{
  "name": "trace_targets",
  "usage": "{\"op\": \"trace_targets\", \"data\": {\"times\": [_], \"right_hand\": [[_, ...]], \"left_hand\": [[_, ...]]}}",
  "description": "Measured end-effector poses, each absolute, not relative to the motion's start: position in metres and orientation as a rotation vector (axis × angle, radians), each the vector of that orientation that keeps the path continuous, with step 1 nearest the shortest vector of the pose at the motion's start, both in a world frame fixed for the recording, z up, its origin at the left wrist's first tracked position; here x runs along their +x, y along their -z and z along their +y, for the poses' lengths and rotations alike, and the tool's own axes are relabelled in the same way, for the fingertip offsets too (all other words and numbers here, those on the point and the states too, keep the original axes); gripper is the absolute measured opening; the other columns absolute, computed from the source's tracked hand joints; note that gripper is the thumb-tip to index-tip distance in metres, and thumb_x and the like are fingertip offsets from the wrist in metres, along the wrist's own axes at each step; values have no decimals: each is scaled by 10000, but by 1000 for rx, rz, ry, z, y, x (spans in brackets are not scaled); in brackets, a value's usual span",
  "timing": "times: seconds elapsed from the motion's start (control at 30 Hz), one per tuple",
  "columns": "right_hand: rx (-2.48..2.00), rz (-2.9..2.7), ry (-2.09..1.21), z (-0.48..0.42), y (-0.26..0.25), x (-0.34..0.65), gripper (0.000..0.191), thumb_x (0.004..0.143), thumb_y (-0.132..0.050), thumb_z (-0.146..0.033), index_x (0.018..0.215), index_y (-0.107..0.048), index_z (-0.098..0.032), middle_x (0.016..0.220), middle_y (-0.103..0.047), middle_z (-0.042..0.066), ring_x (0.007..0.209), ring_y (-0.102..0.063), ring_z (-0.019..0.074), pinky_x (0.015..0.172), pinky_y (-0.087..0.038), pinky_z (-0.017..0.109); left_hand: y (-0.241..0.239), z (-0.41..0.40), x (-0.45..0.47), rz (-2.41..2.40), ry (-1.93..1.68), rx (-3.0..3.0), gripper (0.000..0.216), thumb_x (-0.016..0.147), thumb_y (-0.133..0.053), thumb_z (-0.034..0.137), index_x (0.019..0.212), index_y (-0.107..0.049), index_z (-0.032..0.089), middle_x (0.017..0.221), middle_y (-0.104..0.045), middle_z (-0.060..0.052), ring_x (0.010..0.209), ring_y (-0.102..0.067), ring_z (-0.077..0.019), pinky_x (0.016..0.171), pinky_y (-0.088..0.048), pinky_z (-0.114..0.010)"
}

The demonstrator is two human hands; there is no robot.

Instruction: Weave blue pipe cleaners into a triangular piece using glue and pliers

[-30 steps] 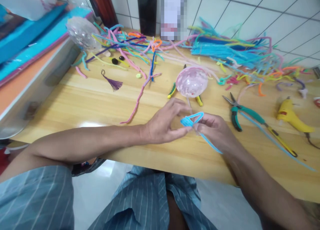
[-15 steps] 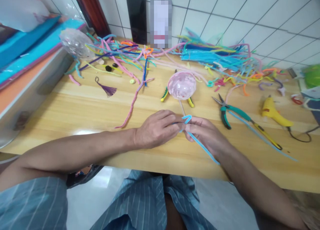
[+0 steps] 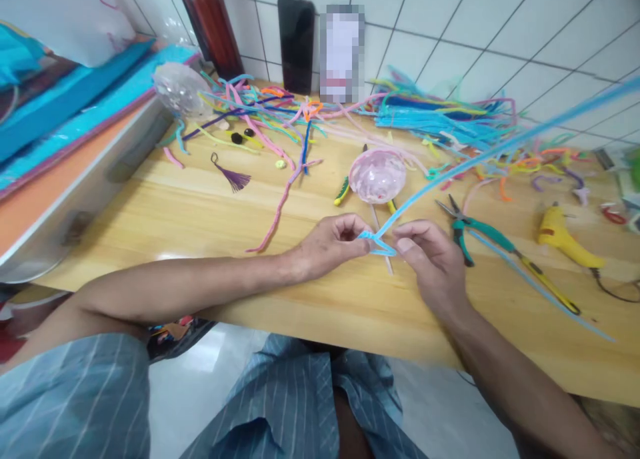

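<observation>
My left hand and my right hand meet over the front of the wooden table. Both pinch a light blue pipe cleaner, bent into a small loop between my fingertips. Its long free end sweeps up and to the right, blurred by motion. Just behind my hands lies a pink translucent ball on a thin stick.
Green-handled pliers and a yellow-handled cutter lie to the right, with a yellow glue gun beyond. Heaps of coloured pipe cleaners cover the back. A purple tassel and a clear ball sit left. A phone leans on the tiled wall.
The free end of the blue pipe cleaner has swung from pointing down toward me to up and to the right. My hands have drawn slightly apart.
</observation>
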State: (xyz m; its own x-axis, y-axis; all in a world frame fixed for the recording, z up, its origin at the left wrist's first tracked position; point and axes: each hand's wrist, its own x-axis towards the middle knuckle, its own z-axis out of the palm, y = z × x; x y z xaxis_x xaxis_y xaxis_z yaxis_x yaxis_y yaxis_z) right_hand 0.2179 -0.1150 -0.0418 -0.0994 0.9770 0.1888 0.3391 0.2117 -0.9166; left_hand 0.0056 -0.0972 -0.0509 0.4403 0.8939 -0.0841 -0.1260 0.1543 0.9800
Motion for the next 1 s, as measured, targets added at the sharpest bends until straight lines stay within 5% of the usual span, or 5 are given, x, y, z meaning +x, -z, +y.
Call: {"op": "trace_targets", "data": {"times": [0.4,0.8,1.0], "right_hand": [[-1206,-1647,-1025,-113,57,214,102,885,-741,-210,939,-700,-286,807,-703,-21,704,-634,156,665,-528,319],[-1241,-1519,-1195,-109,48,207,188,826,-823,-313,810,-641,-270,761,-696,-22,668,-642,147,636,-547,303],[-1239,-1489,-1179,-109,46,207,253,785,-834,-299,976,-670,-275,857,-737,-5,755,-674,169,670,-549,311]], "left_hand": [[56,-98,10,802,-736,965,379,715,-894,410,854,-661,145,772,-665,16,702,-590,-90,679,-476,-242],[58,-97,9,743,-689,853,220,764,-837,296,867,-728,135,824,-732,-25,773,-681,-125,741,-533,-262],[60,-95,9,841,-825,848,279,759,-856,411,817,-765,154,774,-679,0,700,-562,-93,644,-430,-227]]}}
